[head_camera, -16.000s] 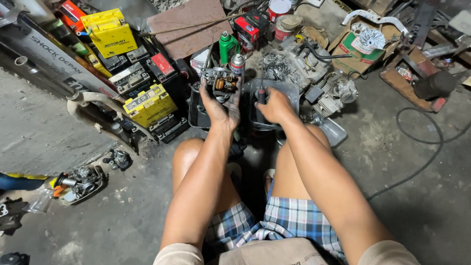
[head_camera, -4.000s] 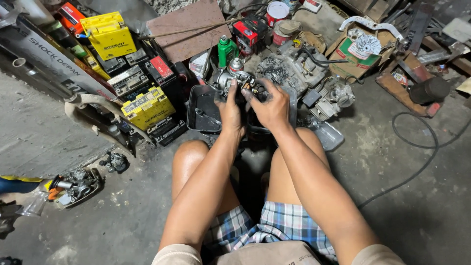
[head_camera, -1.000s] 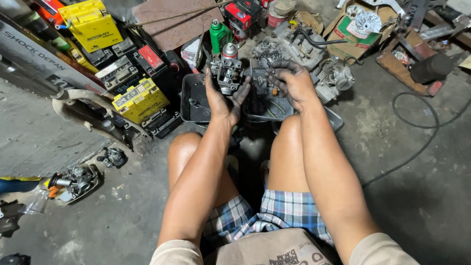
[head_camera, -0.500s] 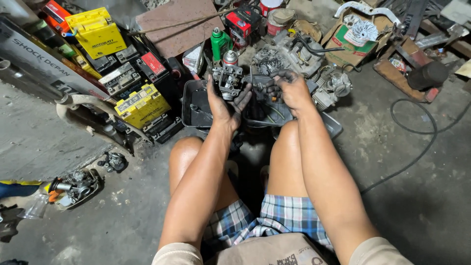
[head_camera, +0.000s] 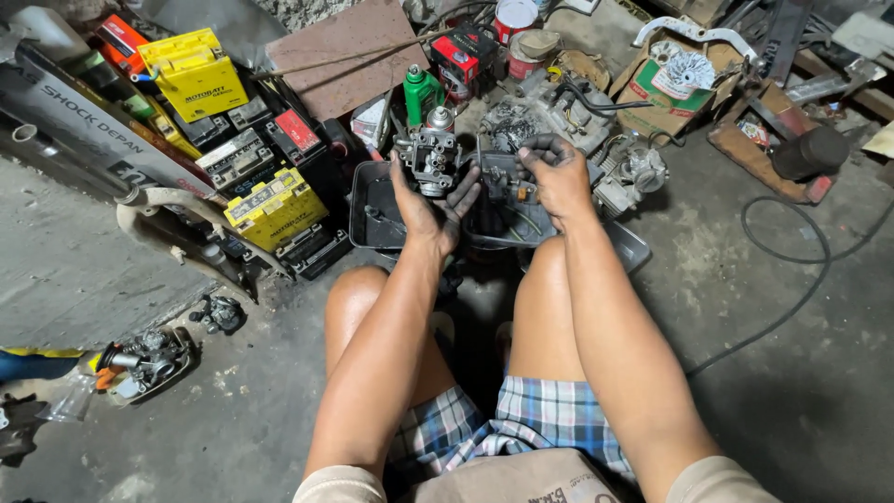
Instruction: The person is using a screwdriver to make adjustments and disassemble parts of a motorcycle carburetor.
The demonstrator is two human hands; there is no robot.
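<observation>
grey metal carburetor (head_camera: 430,158) now lifted higher in left hand (head_camera: 430,207), gripped from below; right hand (head_camera: 557,175) has closed on small parts over black tray (head_camera: 365,210).

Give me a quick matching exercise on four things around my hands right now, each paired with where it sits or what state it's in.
Things:
1. carburetor
2. green bottle
3. yellow battery
4. black cable

Places or states:
A. looped on the concrete floor, far right
B. held up in the left hand
C. stands upright just behind the trays
D. lies left of the black tray

Pairs: 1-B, 2-C, 3-D, 4-A. The right hand reaches into the parts beside the carburetor.
</observation>
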